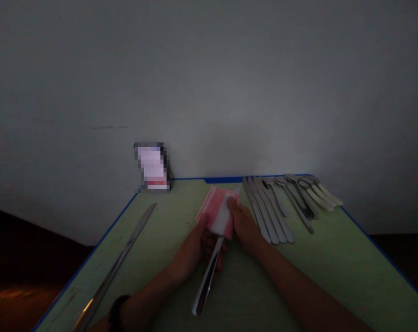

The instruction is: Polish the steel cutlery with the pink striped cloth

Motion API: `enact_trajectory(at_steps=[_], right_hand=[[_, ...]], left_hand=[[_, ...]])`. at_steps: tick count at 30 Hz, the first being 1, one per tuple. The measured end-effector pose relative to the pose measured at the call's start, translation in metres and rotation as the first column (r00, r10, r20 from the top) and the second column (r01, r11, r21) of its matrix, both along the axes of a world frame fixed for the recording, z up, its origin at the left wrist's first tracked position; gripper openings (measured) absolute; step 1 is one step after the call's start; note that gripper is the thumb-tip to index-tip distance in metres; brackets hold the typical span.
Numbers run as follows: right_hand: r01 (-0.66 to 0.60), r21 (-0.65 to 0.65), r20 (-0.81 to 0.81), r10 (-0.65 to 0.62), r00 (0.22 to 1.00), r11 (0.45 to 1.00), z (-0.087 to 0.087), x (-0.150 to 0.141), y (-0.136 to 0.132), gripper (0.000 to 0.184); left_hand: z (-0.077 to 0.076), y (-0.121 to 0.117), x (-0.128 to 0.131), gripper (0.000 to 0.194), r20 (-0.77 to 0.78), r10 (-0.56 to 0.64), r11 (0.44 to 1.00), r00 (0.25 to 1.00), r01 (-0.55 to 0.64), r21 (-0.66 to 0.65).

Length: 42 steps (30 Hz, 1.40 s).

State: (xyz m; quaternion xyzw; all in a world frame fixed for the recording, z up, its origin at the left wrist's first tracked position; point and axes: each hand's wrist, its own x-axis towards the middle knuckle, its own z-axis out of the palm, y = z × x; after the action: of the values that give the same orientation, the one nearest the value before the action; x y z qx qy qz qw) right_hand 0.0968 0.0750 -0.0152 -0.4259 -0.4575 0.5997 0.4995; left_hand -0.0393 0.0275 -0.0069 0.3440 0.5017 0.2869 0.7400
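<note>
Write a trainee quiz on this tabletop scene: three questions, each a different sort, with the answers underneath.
1. Short answer: What covers the upper part of the metal utensil between the left hand and the right hand?
2. True or false: A phone stands propped up near the far left corner of the table.
3. Fill in the blank: A lone knife, set apart from the other cutlery, lies on the ____ side of the table.

Key:
1. A pink-and-white striped cloth
2. True
3. Left
</note>
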Motion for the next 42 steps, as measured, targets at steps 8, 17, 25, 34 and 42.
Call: enact_trajectory(at_steps=[8, 17, 25, 34, 42], right_hand=[[-0.022, -0.129, -0.313, -0.020, 0.950, 0.991, -0.008, -0.002, 0.008, 0.044], [-0.069, -0.188, -0.588, -0.056, 0.807, 0.980, 0.000, -0.001, 0.016, 0.035], [-0.043, -0.108, -0.459, -0.011, 0.888, 0.993, -0.002, -0.003, 0.009, 0.029], [-0.116, -0.238, -0.600, -0.052, 0.798, 0.964, 0.005, -0.002, 0.010, 0.020], [-0.194, -0.062, -0.562, 0.126, 0.817, 0.979, 0.005, -0.001, 0.006, 0.016]], left_hand=[[0.005, -0.001, 0.000, 0.069, -0.048, -0.020, 0.993, 0.999, 0.025, 0.118], [0.025, -0.012, -0.002, 0.028, -0.327, -0.278, 0.821, 0.903, 0.400, 0.408], [0.011, -0.008, 0.004, 0.022, -0.094, -0.228, 0.928, 0.969, 0.246, 0.282], [0.008, -0.005, 0.000, 0.022, -0.010, -0.178, 0.947, 0.984, 0.174, 0.271], [0.008, -0.003, 0.001, 0.026, 0.110, -0.091, 0.957, 0.990, 0.056, 0.285]])
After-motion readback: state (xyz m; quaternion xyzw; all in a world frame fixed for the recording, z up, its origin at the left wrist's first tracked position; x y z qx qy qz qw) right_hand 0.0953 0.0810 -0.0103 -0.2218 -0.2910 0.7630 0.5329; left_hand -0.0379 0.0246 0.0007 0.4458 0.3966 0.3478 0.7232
